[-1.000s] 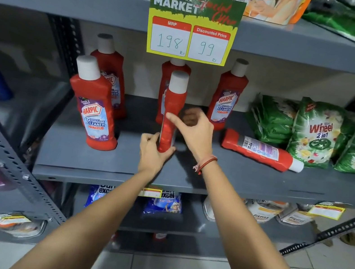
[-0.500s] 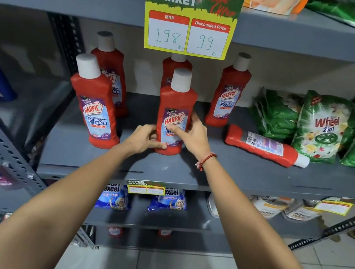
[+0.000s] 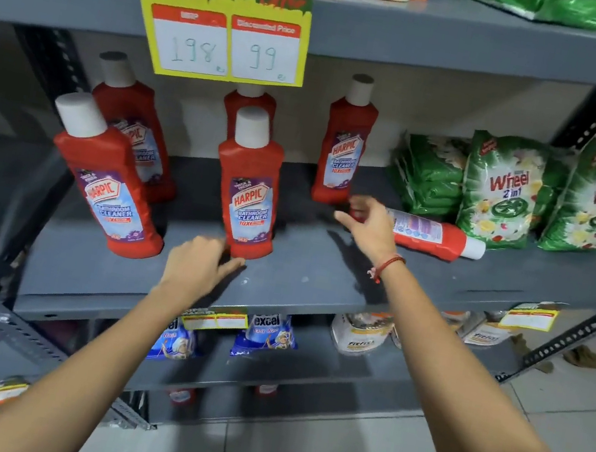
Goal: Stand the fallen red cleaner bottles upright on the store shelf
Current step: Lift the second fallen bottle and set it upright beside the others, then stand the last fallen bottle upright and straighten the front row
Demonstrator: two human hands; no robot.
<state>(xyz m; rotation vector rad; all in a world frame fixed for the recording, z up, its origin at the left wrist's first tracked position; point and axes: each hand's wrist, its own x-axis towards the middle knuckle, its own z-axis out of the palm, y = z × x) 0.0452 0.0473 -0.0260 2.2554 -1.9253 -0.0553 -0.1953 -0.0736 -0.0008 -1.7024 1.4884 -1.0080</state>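
Just beyond right hand (image 3: 366, 224), fingers spread, empty: fallen bottle (image 3: 432, 236) flat on shelf (image 3: 320, 269), cap pointing away. Beside left hand (image 3: 197, 268), also loose, empty: upright bottle (image 3: 250, 193). Best gripped mid-body, pivoted onto base, clear of detergent packs (image 3: 502, 190).
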